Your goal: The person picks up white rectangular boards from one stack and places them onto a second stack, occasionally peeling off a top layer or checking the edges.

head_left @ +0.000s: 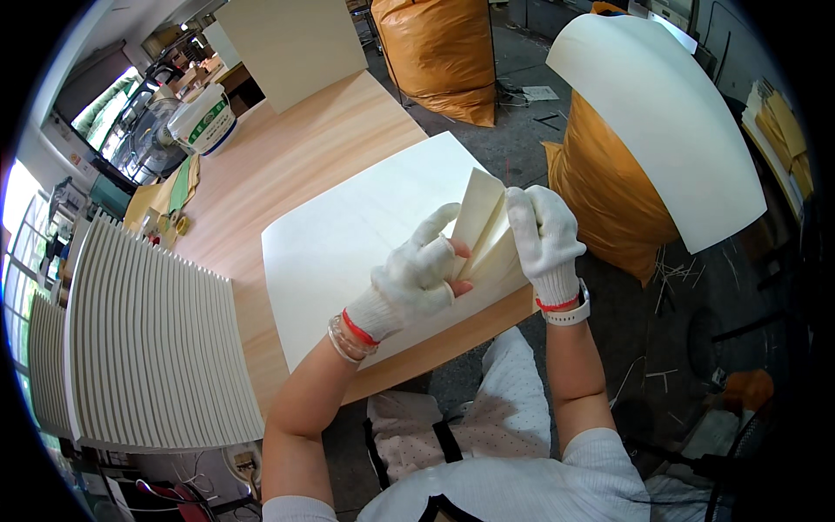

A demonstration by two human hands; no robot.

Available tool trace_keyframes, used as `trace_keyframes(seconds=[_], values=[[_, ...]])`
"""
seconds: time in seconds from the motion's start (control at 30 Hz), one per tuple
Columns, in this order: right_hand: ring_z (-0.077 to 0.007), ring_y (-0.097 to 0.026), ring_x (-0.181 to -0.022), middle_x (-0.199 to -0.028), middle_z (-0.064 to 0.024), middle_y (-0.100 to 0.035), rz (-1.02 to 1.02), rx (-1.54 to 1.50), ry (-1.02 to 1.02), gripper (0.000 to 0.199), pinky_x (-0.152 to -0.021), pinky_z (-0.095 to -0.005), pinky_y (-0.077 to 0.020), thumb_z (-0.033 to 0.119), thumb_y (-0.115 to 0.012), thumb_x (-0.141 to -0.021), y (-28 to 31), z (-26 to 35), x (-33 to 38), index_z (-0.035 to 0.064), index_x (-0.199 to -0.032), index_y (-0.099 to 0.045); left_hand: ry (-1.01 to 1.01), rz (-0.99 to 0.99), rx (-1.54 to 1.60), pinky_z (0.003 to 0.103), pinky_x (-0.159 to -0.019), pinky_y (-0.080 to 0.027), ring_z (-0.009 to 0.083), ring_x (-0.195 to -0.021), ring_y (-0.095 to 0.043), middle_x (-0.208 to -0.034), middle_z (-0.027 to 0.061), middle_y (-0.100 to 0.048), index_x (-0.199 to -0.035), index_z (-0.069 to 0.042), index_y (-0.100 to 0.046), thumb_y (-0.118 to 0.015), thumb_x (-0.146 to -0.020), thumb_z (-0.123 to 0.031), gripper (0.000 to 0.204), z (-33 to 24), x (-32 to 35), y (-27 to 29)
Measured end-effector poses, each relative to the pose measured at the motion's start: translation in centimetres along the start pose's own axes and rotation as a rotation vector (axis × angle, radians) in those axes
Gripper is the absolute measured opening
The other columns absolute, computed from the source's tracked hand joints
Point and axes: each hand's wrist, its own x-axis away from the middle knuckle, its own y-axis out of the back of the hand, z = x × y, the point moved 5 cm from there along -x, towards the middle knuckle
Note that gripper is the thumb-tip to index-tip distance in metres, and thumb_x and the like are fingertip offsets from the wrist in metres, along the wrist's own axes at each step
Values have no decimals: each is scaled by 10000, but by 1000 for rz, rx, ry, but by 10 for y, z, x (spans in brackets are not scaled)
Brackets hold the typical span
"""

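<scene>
Two gloved hands, one folded cream card: the left hand has it clasped between thumb and fingers, the right hand closes on its right edge, right above one white sheet. Below that, one wooden table, with one white tub far left and two orange sacks beyond its right side.

Smooth matt folded card, rough knitted gloves.

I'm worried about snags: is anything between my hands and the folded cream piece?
Nothing visible beyond the gloves: the left hand holds the folded cream piece, some fingertips bare, and the right hand is at its right edge. The white sheet lies beneath, not between.
</scene>
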Motion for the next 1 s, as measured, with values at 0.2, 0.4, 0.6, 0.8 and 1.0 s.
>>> trace_keyframes(seconds=[0.2, 0.4, 0.6, 0.8, 1.0], values=[[-312, -480, -625, -676, -116, -447, 68, -53, -85, 190, -587, -422, -386, 131, -622, -954, 3, -5, 2, 7, -812, -594, -154, -37, -96, 395, -873, -551, 404, -1100, -650, -1406, 274, -505, -1135, -51, -660, -762, -772, -71, 378, -7, 0, 3], [-311, -495, -635, -695, -110, -463, 7, -19, -38, 155, -586, -419, -385, 125, -620, -952, -1, -2, 1, 16, -842, -609, -82, 56, 40, 400, -861, -558, 424, -1090, -651, -1427, 289, -484, -1097, -45, -652, -764, -777, -78, 341, -1, -1, 0], [-318, -506, -654, -716, -109, -477, 14, 0, 58, 134, -598, -417, -397, 118, -619, -953, 0, 1, 2, 22, -860, -614, -113, -70, -51, 396, -876, -559, 423, -1094, -654, -1475, 284, -436, -1142, -62, -641, -747, -758, -51, 399, 3, 2, -1], [-313, -501, -645, -718, -114, -477, 43, -40, -84, 171, -597, -423, -394, 130, -634, -947, 0, -1, 1, 15, -826, -598, -165, 65, -159, 394, -896, -555, 416, -1112, -652, -1479, 283, -429, -1225, -87, -641, -654, -689, 34, 550, 1, 0, -2], [-309, -498, -634, -685, -120, -466, -5, 4, -21, 241, -599, -426, -395, 144, -627, -960, -2, -4, 4, 14, -771, -555, -48, -37, -8, 402, -907, -548, 413, -1133, -644, -1455, 285, -453, -1216, -99, -652, -661, -698, 32, 534, 6, 1, -4]])
